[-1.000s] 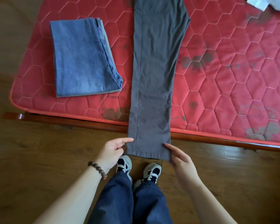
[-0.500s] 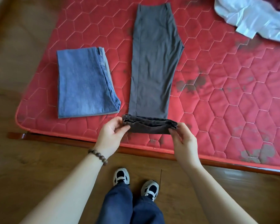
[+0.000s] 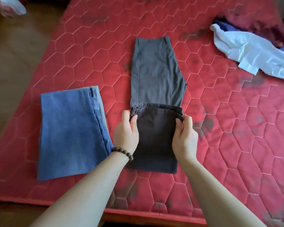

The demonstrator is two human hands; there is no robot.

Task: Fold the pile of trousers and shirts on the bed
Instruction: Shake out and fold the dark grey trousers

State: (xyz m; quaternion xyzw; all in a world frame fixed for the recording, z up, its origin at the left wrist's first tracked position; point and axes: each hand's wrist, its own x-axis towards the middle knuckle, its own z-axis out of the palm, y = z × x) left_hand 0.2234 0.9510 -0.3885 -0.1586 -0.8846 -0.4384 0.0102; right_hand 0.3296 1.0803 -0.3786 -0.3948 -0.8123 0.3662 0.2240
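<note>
Pinching the doubled hem of the grey trousers (image 3: 156, 76), my left hand (image 3: 125, 131) and right hand (image 3: 184, 136) grip opposite edges. Smooth cloth lies flat on the quilted red mattress (image 3: 236, 145), beside folded blue jeans (image 3: 70, 131).

One head view only: you look steeply down over the near edge of the bed (image 3: 236, 145), close in, your forearms entering from the bottom

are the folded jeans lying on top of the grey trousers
No, the folded jeans lie flat on the red mattress to the left of the grey trousers, with mattress showing between them.
</note>
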